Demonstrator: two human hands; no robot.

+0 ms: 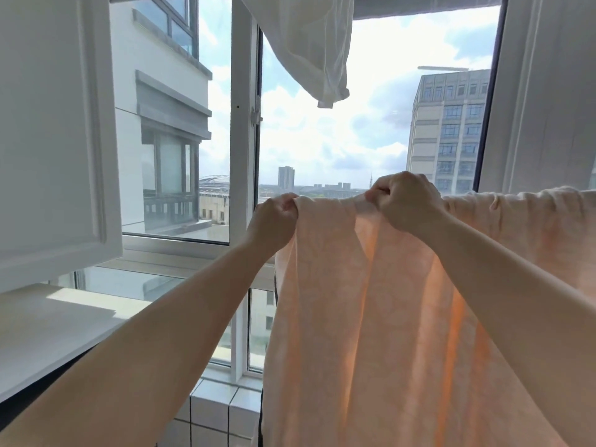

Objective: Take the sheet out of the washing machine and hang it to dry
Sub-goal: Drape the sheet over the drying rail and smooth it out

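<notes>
1. Arms: 2, bare, both reaching up and forward from the viewer toward the window.
2. Sheet [371,317]: peach, patterned, hanging in long folds in front of the lower window; its top edge runs level from the left hand off to the right, apparently draped over a line or rail I cannot see. Sun lights it from behind.
3. Left hand [274,217]: clenched on the sheet's top left corner, likely to pull the edge taut.
4. Right hand [406,201]: fist closed on the top edge just beside, bunching cloth, probably spreading it flat.
5. Ledge [48,324]: white, low left.
6. White cloth [309,43]: hangs overhead, apart from the sheet.
7. Window [242,124]: shut, white frame; buildings and cloud beyond.
</notes>
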